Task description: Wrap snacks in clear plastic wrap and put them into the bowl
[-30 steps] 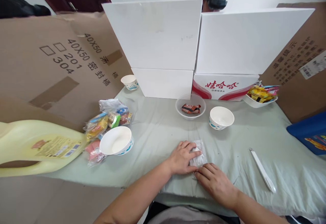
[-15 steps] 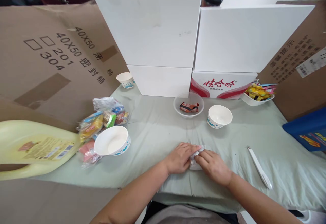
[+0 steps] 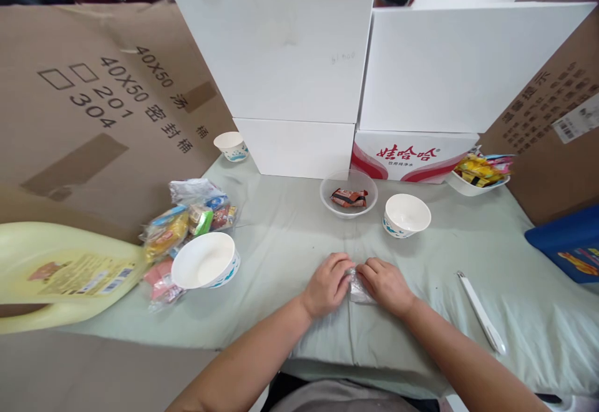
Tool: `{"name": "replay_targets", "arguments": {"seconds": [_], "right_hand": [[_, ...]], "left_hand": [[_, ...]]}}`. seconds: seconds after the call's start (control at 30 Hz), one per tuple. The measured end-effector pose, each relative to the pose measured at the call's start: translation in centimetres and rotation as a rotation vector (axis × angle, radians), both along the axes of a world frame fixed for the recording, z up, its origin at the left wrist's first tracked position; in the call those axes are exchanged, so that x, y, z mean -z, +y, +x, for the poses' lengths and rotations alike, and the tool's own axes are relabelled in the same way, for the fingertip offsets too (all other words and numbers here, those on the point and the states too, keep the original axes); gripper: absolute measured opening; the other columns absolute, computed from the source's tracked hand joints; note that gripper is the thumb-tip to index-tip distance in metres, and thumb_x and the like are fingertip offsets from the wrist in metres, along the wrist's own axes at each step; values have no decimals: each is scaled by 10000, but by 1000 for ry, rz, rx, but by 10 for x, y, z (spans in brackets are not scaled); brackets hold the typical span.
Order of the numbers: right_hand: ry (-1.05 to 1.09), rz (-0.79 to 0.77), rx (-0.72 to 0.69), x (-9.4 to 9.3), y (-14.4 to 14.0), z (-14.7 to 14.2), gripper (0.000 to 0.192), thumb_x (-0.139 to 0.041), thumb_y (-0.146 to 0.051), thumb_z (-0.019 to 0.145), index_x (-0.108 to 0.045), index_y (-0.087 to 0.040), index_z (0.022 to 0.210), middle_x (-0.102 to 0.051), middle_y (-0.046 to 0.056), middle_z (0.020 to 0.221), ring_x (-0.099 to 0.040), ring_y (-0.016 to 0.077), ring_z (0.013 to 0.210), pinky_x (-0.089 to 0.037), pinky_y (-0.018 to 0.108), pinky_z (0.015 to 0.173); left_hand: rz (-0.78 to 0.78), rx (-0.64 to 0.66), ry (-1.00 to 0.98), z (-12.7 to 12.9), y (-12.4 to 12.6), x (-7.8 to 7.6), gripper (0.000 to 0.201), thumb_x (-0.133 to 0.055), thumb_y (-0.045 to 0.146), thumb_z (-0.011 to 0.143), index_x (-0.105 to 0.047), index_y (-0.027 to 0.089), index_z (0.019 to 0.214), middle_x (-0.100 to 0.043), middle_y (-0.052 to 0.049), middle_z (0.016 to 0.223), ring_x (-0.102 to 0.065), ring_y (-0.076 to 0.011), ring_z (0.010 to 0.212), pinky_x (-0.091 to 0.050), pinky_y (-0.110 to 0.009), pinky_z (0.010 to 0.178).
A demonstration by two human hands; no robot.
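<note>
A small clear, crinkled plastic packet point(image 3: 359, 292) lies on the cloth in front of me, partly covered by my fingers. My left hand point(image 3: 327, 284) is closed with bent fingers at the packet's left edge. From the right, my right hand point(image 3: 387, 287) curls its fingers over the packet's other side. What is inside the packet cannot be made out. Beyond the hands stands a clear plastic bowl point(image 3: 327, 207) with red-brown wrapped snacks point(image 3: 349, 198) in it. To its right is a white paper bowl point(image 3: 406, 215).
A larger white bowl point(image 3: 206, 261) sits by several packaged snacks point(image 3: 166, 234) and a yellow jug point(image 3: 60, 274) on the left. A white-handled peeler-like tool point(image 3: 482, 313) lies at right, near a blue container point(image 3: 568, 240). White boxes point(image 3: 294, 150) stand behind.
My hands have drawn slightly apart and turned on the plastic packet, so more of the gap between their fingertips shows. The bowls have not moved on the table.
</note>
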State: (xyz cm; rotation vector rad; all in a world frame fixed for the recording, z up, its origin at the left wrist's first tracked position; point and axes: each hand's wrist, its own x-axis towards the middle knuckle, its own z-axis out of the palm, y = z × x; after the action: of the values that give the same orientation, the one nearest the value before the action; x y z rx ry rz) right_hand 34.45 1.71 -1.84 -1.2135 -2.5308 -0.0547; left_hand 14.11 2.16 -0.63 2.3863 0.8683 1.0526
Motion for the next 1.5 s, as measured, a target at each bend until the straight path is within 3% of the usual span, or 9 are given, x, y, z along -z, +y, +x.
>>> {"name": "replay_targets", "arguments": {"seconds": [0.17,0.43,0.63,0.9,1.03,1.17,1.27,1.37,1.5], "right_hand": [[11,-20,11,-2,-1,-2,140,-478,-184,941,-615,-201,914,-566,10,758,-520,141,717,-349,257,644],[71,67,320,-13,0,9,175,-446,-146,919,-620,-149,940,-596,110,888,-511,231,852,-378,350,761],[129,-59,15,-15,-29,2,140,-483,-152,914,-599,-189,983,-615,81,997,-547,216,963,-460,357,838],[111,-114,-2,-14,-41,7,207,-562,-154,886,-595,-201,1085,-619,77,1124,-535,218,1077,-475,380,928],[29,-124,-7,-13,-37,5,112,-548,-163,907,-629,-212,968,-641,46,936,-555,199,913,-486,331,795],[77,-21,-42,-38,-16,21,192,-457,-148,941,-639,-204,961,-643,59,892,-550,179,831,-463,300,737],[79,74,131,-78,20,47,257,-395,-180,968,-642,-198,1038,-647,103,1033,-557,201,965,-444,341,844],[-157,-100,421,-110,67,68,283,-375,-199,978,-644,-183,1066,-628,124,1121,-544,236,1069,-421,373,911],[-325,-372,479,-108,120,73,191,-544,-283,935,-637,-163,1050,-635,86,1079,-611,196,945,-505,360,822]], "left_hand": [[256,170,232,6,-6,1,129,-519,180,908,-626,192,836,-661,-29,849,-577,-192,936,-432,-346,846],[82,169,346,8,-3,4,81,-591,234,866,-671,225,879,-633,-57,1081,-530,-221,1141,-377,-370,971],[-1,125,290,8,-6,2,152,-620,211,787,-636,194,937,-649,-70,1130,-562,-218,1157,-363,-382,1043],[-11,-67,196,0,0,5,67,-575,148,808,-601,198,772,-664,-67,1024,-575,-235,1137,-422,-417,979],[-37,-85,164,-1,4,5,116,-559,97,781,-592,202,819,-641,-63,1014,-572,-231,1100,-431,-423,962],[-60,-59,141,0,5,5,141,-530,84,783,-579,204,839,-626,-67,1011,-555,-237,1099,-428,-430,957],[-80,-56,140,1,5,3,151,-530,86,769,-577,206,848,-617,-69,1021,-548,-244,1084,-424,-448,954],[-88,-70,153,2,6,3,144,-537,91,755,-570,204,838,-612,-68,1022,-552,-247,1049,-424,-460,943],[-87,-87,173,2,5,4,150,-543,80,734,-557,202,820,-611,-66,1016,-553,-247,1036,-430,-453,927]]}}
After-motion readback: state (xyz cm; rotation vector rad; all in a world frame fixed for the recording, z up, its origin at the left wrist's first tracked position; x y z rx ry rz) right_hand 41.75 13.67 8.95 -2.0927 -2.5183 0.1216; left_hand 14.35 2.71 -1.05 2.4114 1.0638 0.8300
